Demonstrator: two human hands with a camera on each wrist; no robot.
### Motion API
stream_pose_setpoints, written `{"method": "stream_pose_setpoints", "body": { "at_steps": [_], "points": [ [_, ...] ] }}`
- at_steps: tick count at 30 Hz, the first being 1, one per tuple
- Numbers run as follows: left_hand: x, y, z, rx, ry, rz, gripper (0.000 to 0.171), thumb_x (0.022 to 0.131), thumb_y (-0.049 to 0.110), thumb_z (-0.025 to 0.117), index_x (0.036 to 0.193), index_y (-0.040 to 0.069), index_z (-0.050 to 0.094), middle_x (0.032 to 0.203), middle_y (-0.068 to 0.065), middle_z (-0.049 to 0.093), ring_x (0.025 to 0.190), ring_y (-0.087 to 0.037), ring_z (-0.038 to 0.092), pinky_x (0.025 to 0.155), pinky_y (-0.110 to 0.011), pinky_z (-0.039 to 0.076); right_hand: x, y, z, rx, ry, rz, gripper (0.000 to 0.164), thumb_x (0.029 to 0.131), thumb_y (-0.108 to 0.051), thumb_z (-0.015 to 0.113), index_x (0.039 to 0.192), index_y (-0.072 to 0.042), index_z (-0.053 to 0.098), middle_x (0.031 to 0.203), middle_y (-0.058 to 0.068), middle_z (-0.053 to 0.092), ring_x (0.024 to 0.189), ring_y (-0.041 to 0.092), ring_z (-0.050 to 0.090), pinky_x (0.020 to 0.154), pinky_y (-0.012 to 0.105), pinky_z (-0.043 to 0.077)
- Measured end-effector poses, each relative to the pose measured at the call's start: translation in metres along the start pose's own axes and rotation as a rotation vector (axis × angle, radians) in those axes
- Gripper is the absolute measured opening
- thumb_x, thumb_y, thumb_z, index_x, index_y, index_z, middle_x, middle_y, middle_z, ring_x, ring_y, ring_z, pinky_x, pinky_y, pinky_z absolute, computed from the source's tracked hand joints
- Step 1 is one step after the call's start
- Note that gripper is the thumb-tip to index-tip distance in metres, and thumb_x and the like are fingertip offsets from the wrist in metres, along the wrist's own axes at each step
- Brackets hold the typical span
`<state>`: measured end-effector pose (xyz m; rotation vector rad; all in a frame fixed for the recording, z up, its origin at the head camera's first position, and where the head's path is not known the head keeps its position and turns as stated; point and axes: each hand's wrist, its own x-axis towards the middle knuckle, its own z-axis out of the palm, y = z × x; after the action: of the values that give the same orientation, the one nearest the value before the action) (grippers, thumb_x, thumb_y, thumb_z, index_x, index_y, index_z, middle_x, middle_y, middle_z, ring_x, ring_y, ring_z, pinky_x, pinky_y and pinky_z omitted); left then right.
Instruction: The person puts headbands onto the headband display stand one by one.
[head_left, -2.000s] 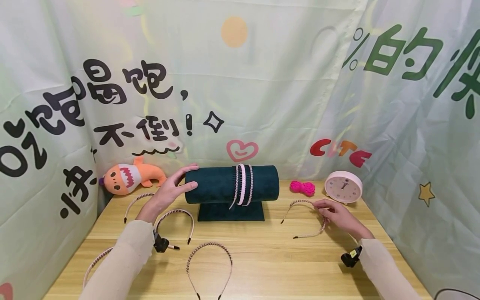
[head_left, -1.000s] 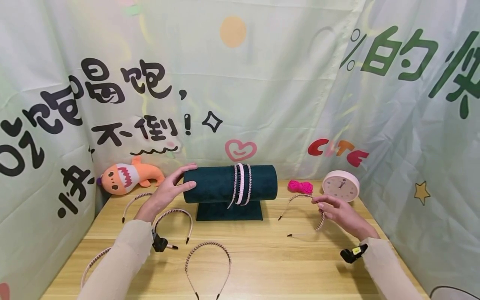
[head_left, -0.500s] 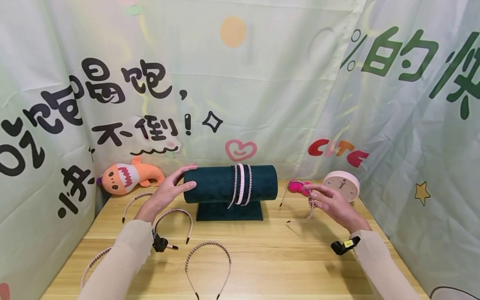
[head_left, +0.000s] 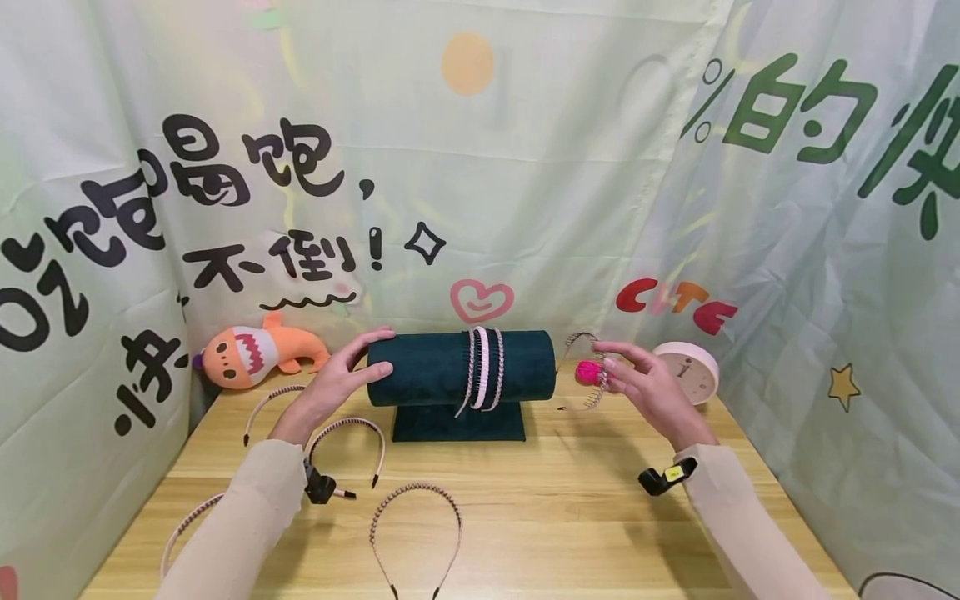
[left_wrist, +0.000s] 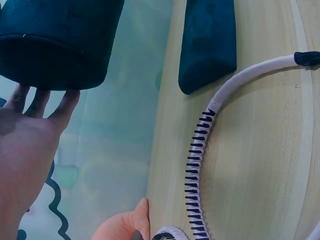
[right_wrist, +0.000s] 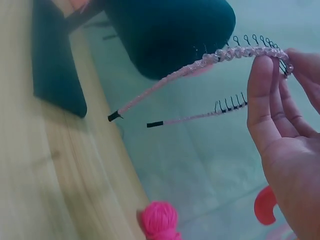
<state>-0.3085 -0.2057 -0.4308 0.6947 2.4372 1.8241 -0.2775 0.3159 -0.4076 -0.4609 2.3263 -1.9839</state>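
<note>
A dark green velvet headband stand point(head_left: 427, 367) stands on the table with three headbands round its roll, a pale pink one point(head_left: 483, 371) in the middle. My left hand point(head_left: 337, 383) holds the left end of the roll, thumb in front and fingers over the top. To the right of the stand, my right hand point(head_left: 652, 392) pinches a pink beaded headband point(right_wrist: 230, 54) at its arch. It is held in the air sideways, its two black-tipped ends pointing toward the roll's right end. In the right wrist view, small black wire loops stick up along the arch.
Several headbands lie on the wooden table point(head_left: 525, 517): one at front centre point(head_left: 417, 487), others near my left arm, including one point(head_left: 352, 422) by the stand's base. Behind are an orange plush toy point(head_left: 240, 358), a bright pink yarn bundle point(head_left: 587, 372) and a round clock point(head_left: 690, 371).
My right hand has lifted the beaded headband off the table and carried it left and up toward the roll's right end. My left hand has stayed on the roll.
</note>
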Motion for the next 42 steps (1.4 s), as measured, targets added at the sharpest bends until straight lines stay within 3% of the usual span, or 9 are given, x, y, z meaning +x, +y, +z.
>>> {"method": "stream_pose_setpoints", "body": {
  "at_steps": [1, 6, 12, 24, 35, 42],
  "points": [
    [0.000, 0.001, 0.000, -0.001, 0.000, -0.002, 0.058, 0.110, 0.024, 0.068, 0.163, 0.016, 0.048, 0.181, -0.005, 0.028, 0.168, -0.038, 0.017, 0.133, -0.072, 0.015, 0.002, -0.001, 0.002, -0.001, 0.007, -0.005, 0.044, 0.115, -0.026, 0.058, 0.155, -0.006, 0.057, 0.156, -0.001, 0.051, 0.124, 0.010, 0.064, 0.102, 0.025, 0.058],
    [-0.001, 0.003, 0.001, -0.011, 0.000, -0.004, 0.058, 0.109, 0.023, 0.068, 0.163, 0.014, 0.048, 0.180, -0.006, 0.028, 0.168, -0.038, 0.017, 0.133, -0.071, 0.016, 0.011, -0.005, 0.015, 0.046, -0.004, -0.030, 0.043, 0.114, -0.021, 0.059, 0.153, -0.003, 0.059, 0.161, 0.007, 0.048, 0.117, 0.012, 0.069, 0.101, 0.026, 0.061],
    [0.000, 0.003, 0.000, -0.013, 0.000, 0.002, 0.057, 0.110, 0.022, 0.067, 0.163, 0.014, 0.048, 0.180, -0.006, 0.028, 0.169, -0.037, 0.016, 0.133, -0.071, 0.016, 0.021, -0.010, 0.028, 0.046, -0.025, -0.044, 0.043, 0.113, -0.021, 0.062, 0.152, -0.004, 0.059, 0.149, 0.009, 0.057, 0.101, 0.014, 0.071, 0.095, 0.030, 0.064],
    [0.001, 0.001, 0.000, -0.016, 0.003, 0.005, 0.057, 0.109, 0.023, 0.068, 0.162, 0.014, 0.049, 0.180, -0.007, 0.029, 0.169, -0.036, 0.016, 0.133, -0.070, 0.017, 0.032, -0.018, 0.047, 0.054, -0.024, -0.022, 0.055, 0.112, -0.019, 0.063, 0.164, -0.011, 0.048, 0.141, -0.001, 0.061, 0.101, 0.012, 0.074, 0.088, 0.026, 0.062],
    [0.002, -0.001, 0.000, -0.016, 0.000, 0.003, 0.059, 0.109, 0.024, 0.068, 0.163, 0.014, 0.048, 0.180, -0.007, 0.029, 0.169, -0.035, 0.015, 0.132, -0.071, 0.017, 0.038, -0.017, 0.055, -0.058, -0.008, -0.002, 0.054, 0.109, -0.029, 0.069, 0.160, -0.016, 0.056, 0.141, 0.011, 0.060, 0.094, 0.016, 0.076, 0.084, 0.025, 0.060],
    [0.002, -0.002, -0.001, -0.010, 0.004, -0.001, 0.060, 0.109, 0.025, 0.068, 0.163, 0.013, 0.047, 0.179, -0.004, 0.030, 0.169, -0.035, 0.016, 0.132, -0.072, 0.016, 0.038, -0.016, 0.057, -0.133, 0.041, -0.010, 0.046, 0.108, -0.034, 0.071, 0.150, -0.017, 0.064, 0.129, 0.016, 0.068, 0.092, 0.020, 0.076, 0.083, 0.029, 0.060]
  ]
}}
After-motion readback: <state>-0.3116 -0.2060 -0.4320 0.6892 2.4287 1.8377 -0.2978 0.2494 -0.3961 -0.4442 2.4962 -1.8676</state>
